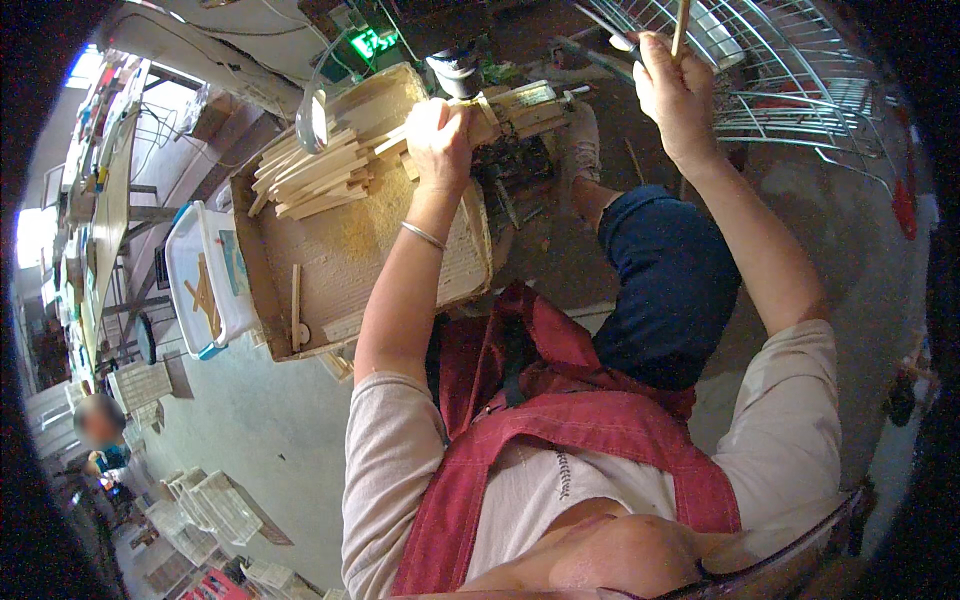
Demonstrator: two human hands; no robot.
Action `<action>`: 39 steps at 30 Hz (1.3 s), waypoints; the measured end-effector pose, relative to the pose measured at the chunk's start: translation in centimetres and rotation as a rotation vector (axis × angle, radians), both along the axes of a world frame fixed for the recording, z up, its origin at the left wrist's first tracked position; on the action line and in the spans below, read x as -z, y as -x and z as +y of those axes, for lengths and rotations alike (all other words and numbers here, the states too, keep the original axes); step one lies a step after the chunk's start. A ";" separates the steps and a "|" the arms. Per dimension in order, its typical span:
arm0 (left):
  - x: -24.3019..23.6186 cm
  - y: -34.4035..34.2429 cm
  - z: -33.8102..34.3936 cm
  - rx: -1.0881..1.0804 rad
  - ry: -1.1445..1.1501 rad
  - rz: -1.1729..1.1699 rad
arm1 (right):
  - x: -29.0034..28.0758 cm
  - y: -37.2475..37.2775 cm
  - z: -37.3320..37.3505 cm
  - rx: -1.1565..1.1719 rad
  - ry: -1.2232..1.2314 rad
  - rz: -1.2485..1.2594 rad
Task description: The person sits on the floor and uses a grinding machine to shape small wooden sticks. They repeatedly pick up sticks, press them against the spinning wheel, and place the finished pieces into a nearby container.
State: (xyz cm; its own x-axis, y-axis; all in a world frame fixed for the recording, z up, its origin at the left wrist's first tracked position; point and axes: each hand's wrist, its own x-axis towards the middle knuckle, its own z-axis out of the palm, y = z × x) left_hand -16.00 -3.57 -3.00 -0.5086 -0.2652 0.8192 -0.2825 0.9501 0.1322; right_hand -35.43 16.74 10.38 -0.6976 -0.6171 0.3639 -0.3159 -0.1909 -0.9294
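My left hand (pixel 440 140) is closed at the far end of a shallow cardboard box, and a thin wooden strip (pixel 390 141) sticks out on its left side. Its fingertips are hidden. Against a small wood-topped machine (pixel 525 112), that hand rests close to a dark cup-shaped container (pixel 459 75). Out to the right, my right hand (pixel 675 95) is raised with the fingers wrapped round a thin wooden stick (pixel 682 30) that points upward. Beside its thumb is a slim dark-and-light piece (pixel 622 42) whose kind I cannot make out. A pile of pale wooden strips (pixel 312 176) lies inside the box.
Sawdust covers part of the cardboard box (pixel 462 262). Left of it stands a white plastic bin (pixel 207 340) holding a few wood pieces. Wire baskets (pixel 790 125) crowd the upper right. A clear curved shield (pixel 318 120) hangs over the strips. Another person is far left.
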 end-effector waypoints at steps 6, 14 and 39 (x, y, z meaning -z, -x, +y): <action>-0.5 0.1 0.6 -0.011 -0.005 0.017 | 2.0 0.8 -0.6 -0.185 -0.181 -0.223; -0.1 0.2 0.2 -0.021 0.021 0.017 | 5.6 3.2 -4.3 -0.184 -0.324 -0.358; 0.0 -1.0 1.5 -0.112 0.035 -0.065 | -13.2 2.0 -2.9 -0.222 0.039 -0.574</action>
State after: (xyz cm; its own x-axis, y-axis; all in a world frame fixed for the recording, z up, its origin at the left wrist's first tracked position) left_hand -14.96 -2.05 -2.95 -0.5296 -0.2948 0.7954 -0.3940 0.9159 0.0771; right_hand -37.43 13.80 23.57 -0.6454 -0.7638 -0.0066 0.2843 -0.2321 -0.9302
